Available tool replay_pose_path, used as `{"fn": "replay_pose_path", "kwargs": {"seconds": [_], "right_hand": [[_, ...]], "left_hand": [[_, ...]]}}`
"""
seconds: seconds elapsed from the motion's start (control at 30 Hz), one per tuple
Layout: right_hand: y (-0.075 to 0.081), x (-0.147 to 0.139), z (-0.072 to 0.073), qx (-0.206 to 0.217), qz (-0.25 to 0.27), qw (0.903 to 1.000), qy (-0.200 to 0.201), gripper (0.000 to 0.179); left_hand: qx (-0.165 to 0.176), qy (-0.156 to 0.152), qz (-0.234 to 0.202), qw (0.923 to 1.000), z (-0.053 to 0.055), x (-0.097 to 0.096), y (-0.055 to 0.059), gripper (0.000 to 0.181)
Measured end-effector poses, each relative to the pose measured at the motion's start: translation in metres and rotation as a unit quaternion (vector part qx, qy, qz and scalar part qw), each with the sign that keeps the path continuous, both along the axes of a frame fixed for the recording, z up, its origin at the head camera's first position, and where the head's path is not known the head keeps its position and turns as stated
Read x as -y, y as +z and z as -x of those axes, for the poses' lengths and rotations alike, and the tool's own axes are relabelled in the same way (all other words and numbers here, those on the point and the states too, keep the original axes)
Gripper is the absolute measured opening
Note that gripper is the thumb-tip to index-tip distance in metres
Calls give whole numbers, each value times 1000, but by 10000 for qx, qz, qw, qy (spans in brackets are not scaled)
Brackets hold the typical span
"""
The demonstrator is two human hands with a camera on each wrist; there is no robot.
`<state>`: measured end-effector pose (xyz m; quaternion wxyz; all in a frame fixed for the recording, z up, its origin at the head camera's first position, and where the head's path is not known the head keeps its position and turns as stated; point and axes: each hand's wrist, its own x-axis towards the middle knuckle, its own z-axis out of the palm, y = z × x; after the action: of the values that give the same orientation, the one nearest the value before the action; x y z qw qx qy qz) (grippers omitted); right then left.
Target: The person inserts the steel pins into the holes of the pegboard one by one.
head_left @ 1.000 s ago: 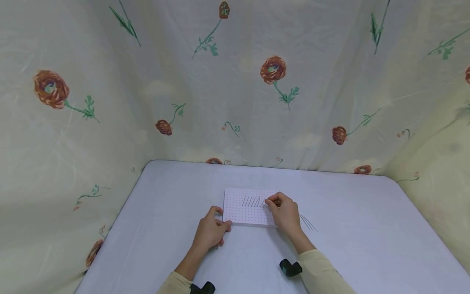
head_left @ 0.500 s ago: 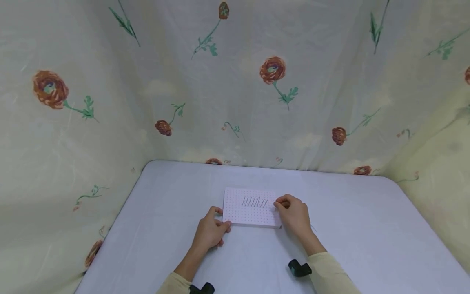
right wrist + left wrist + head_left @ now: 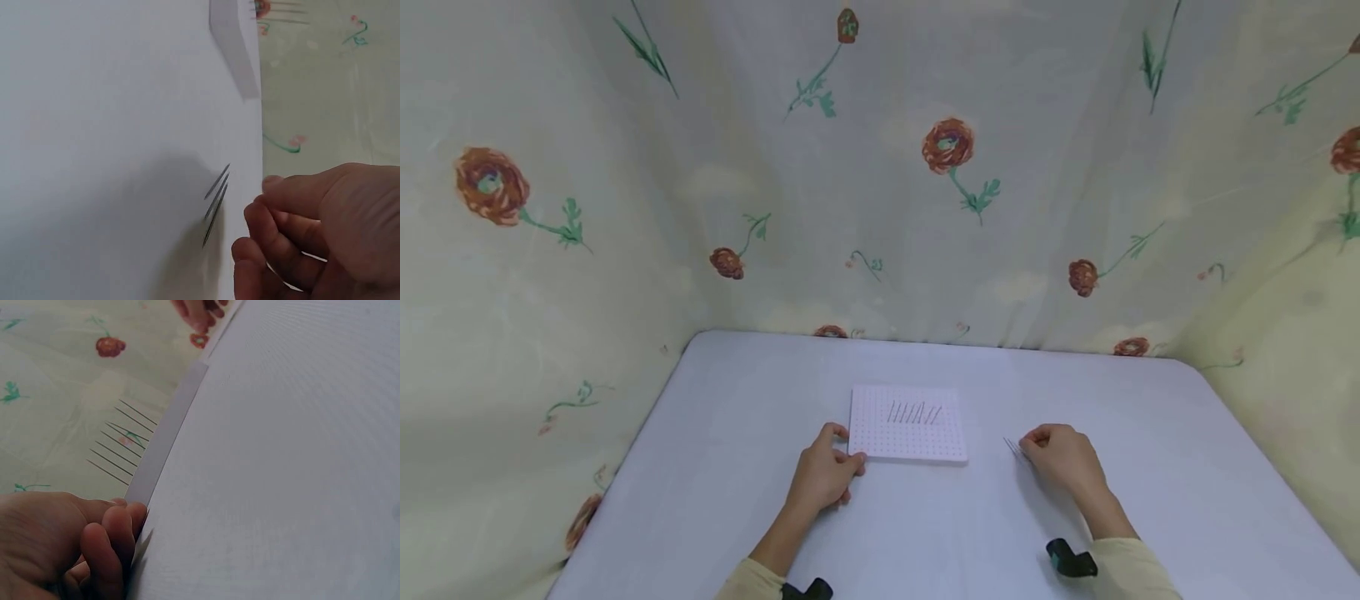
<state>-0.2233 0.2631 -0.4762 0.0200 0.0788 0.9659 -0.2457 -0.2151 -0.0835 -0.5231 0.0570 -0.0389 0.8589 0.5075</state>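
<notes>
A white board with a grid of holes (image 3: 868,442) lies flat on the table. Several thin metal needles (image 3: 913,413) stand in a row in it, leaning; the left wrist view shows them sticking up past the board's edge (image 3: 169,437). My left hand (image 3: 823,471) holds the board's near left corner, thumb on the front side and fingers along the left side. To the right, my right hand (image 3: 1063,458) hovers beside a few loose needles (image 3: 215,203) on the table. Its thumb and index fingertips are close together, and no needle shows between them.
The white-covered table (image 3: 790,375) reaches back to a floral curtain (image 3: 880,183), which also hangs along both sides. A black wrist device (image 3: 1071,558) sits at my right sleeve, and another (image 3: 807,590) at my left.
My right hand has moved off the board, rightward and nearer to me, to the loose needles. The left hand has kept its place at the board's corner.
</notes>
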Motion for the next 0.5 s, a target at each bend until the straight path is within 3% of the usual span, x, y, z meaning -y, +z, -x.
{"fn": "replay_pose_path", "kwargs": {"seconds": [0.13,0.5], "right_hand": [[-6,-9,-6,245,-363,9990,51,21],[-7,-18,-16,101,-556,9983,107,16]], "left_hand": [[-19,-3,-26,10000,-2,1,0,41],[-18,19,-18,10000,0,0,1,43]]}}
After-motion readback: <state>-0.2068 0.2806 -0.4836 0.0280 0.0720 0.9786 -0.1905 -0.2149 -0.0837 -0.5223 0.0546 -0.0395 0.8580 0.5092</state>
